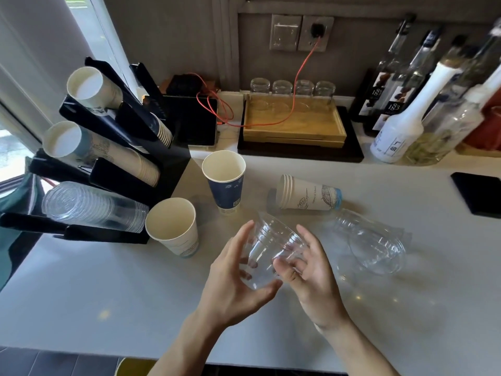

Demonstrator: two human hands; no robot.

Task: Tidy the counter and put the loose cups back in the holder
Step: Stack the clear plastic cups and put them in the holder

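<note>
Both hands hold one clear plastic cup (273, 248) above the white counter (108, 299), mouth pointing away. My left hand (238, 278) wraps its base and side; my right hand (309, 272) pinches its right side. The black cup holder (168, 161) stands at the left with stacks of paper cups and a row of clear cups (92, 206) at the bottom. Loose on the counter: a white paper cup (176, 226) upright, a blue paper cup (226, 183) upright, a stack of white paper cups (309, 192) on its side, and clear cups (371, 240) lying to the right.
A wooden tray (294, 126) with upturned glass jars stands at the back, with a red cable across it. Syrup bottles (401, 123) crowd the back right. A black tablet (192, 123) lies behind the holder, a black pad (479, 194) at the right edge.
</note>
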